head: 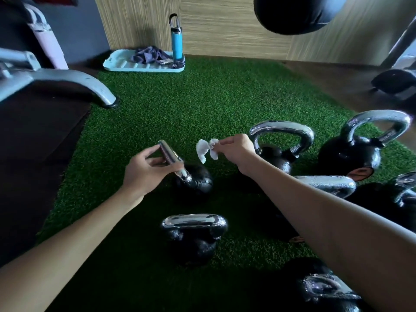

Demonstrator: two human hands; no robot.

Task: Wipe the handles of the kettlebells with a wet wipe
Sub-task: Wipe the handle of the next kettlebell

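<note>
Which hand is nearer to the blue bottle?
Right, narrowly. The right hand, pinching the wipe, sits almost straight below the bottle; the left hand, holding a kettlebell handle, is lower and further left.

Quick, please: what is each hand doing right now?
Left hand: closed on small kettlebell's handle.
Right hand: pinching the wet wipe.

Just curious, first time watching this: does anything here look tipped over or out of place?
Only the small kettlebell: it is tilted, held by its handle in the left hand. The others stand upright on the turf.
</note>
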